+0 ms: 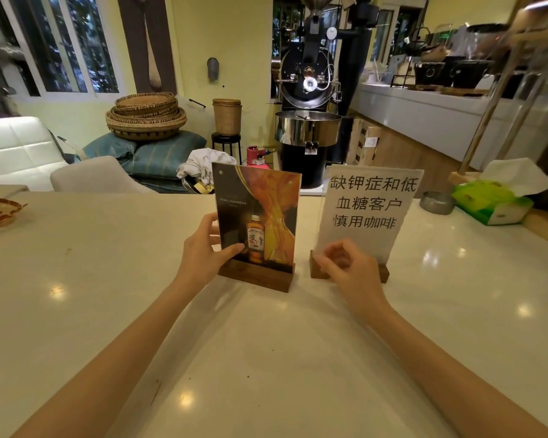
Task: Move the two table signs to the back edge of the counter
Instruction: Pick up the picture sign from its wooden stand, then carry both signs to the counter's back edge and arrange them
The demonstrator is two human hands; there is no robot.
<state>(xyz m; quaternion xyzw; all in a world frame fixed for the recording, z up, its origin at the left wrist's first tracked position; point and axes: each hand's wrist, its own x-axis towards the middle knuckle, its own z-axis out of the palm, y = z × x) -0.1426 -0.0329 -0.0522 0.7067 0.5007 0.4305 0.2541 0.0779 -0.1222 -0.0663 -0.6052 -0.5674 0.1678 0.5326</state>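
We see the left hand (203, 248) gripping the left edge of the dark whisky-poster sign in its wooden base (260, 222), standing mid-counter on the pale glossy counter (108, 295). The right hand (345, 267) curls before the white paper sign with black characters (367, 210), hiding its lower corner; we cannot tell whether it grasps

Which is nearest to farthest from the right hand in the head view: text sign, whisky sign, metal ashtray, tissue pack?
From the right hand:
1. Text sign, at the fingers.
2. Whisky sign, to its left.
3. Metal ashtray, back right.
4. Tissue pack, far right.
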